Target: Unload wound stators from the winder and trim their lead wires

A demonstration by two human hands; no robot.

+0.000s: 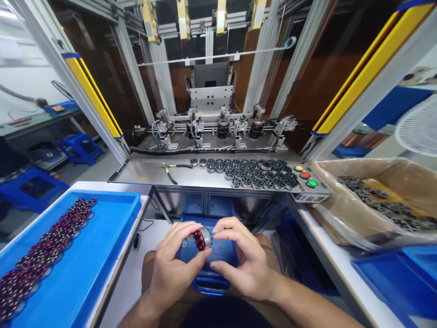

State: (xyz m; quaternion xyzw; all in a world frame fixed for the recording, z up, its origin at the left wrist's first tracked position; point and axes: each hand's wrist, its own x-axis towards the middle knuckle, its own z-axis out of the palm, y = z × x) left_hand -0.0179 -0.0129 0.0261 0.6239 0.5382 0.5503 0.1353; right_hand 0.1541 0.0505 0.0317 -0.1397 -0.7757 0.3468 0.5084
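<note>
A small round motor stator (205, 238), with a grey metal rim and red-and-black windings on one face, is held above my lap. The fingers and thumb of my left hand (175, 259) pinch it from the left, its wound face turned that way. Just to its right is my right hand (246, 260), curved with fingers and thumb apart and nothing between them. Its fingertips come very close to the rim; contact cannot be made out. Beneath both hands lies a blue plastic surface (221, 255).
Bare dark stator cores (256, 173) and pliers (170, 172) lie on the metal ledge. A winding machine (211, 123) stands behind, push buttons (305, 175) right. Wound stators (51, 246) fill part of a blue tray (99, 255) at left. A lined carton (327, 228) holds more cores.
</note>
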